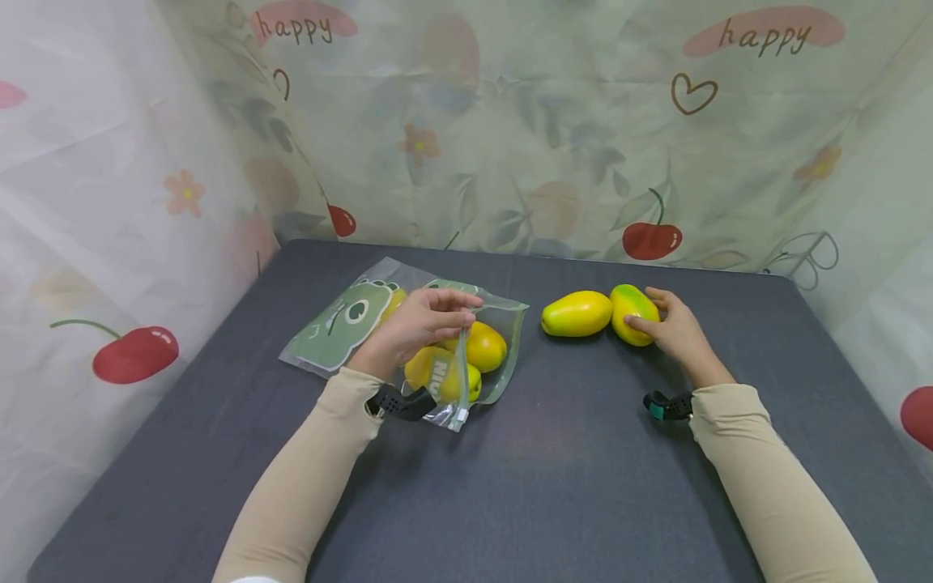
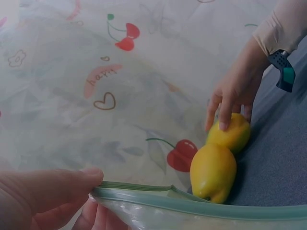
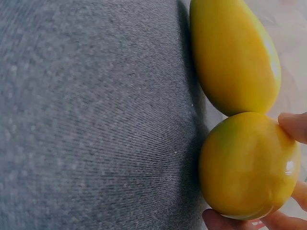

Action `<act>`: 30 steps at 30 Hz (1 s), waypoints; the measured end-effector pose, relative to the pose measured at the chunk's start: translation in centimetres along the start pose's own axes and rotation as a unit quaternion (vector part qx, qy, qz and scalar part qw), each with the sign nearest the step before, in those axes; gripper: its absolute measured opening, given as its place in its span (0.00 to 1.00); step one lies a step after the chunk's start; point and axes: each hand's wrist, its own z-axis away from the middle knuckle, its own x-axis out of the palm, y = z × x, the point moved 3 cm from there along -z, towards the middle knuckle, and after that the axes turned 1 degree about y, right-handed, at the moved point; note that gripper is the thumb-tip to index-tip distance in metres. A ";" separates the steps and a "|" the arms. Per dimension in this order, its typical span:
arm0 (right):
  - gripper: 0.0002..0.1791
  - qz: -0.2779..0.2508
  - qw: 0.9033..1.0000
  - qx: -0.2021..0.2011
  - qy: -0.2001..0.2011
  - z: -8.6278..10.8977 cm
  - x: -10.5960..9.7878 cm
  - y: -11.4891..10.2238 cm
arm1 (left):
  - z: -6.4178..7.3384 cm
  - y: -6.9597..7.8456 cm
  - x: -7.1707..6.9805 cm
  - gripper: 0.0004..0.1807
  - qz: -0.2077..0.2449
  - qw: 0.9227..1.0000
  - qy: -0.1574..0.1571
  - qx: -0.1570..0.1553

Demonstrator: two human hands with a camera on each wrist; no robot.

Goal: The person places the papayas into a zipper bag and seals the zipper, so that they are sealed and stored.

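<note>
At the mouth of a clear zip bag with a green cartoon print, my left hand pinches the upper edge between thumb and fingers. Several yellow papayas lie inside the bag, partly covered by that hand. In the left wrist view the green zip rim runs right from the fingertips. My right hand grips a yellow-green papaya, thumb on its near side and fingers round its far side. Another papaya lies just left of it, their ends touching in the right wrist view.
Both papayas outside the bag are at the back right of the dark grey table. A patterned cloth hangs behind the table and along both sides. The bag's zip slider is at its near corner.
</note>
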 end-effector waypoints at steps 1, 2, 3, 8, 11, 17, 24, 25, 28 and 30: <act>0.47 0.000 1.000 0.002 0.002 0.0 0.0 0.0 | 0.0 0.0 0.0 0.17 0.000 1.000 0.000 0.000; 0.47 0.000 1.000 0.003 0.003 0.1 0.0 -0.1 | 0.0 0.0 0.0 0.17 0.000 1.000 -0.001 0.000; 0.46 0.000 1.000 0.004 0.004 0.1 0.1 -0.1 | 0.0 0.0 0.0 0.17 -0.001 1.000 -0.001 -0.001; 0.45 0.007 1.000 -0.001 0.005 0.2 0.2 -0.1 | 0.0 0.0 0.1 0.17 -0.002 1.000 0.000 0.000; 0.45 0.009 1.000 -0.006 0.005 0.3 0.2 -0.1 | 0.1 0.1 0.1 0.17 -0.002 1.000 -0.001 0.000; 0.44 0.005 1.000 -0.012 0.013 0.4 0.0 -0.1 | 0.0 0.0 0.1 0.17 -0.002 1.000 0.000 -0.004; 0.45 -0.008 0.999 -0.006 0.032 1.0 -0.6 -0.7 | 0.0 0.1 0.2 0.17 -0.004 1.000 0.000 -0.005; 0.45 -0.007 0.999 -0.006 0.036 1.1 -0.7 -0.7 | 0.0 0.1 0.2 0.17 -0.005 1.000 0.000 -0.005; 0.45 -0.002 0.999 -0.012 0.049 1.2 -0.9 -0.9 | -0.1 0.1 0.2 0.17 -0.004 1.000 -0.001 -0.005; 0.44 0.000 0.998 -0.017 0.056 1.4 -0.9 -1.1 | -0.1 0.0 0.2 0.17 -0.005 1.000 0.000 -0.004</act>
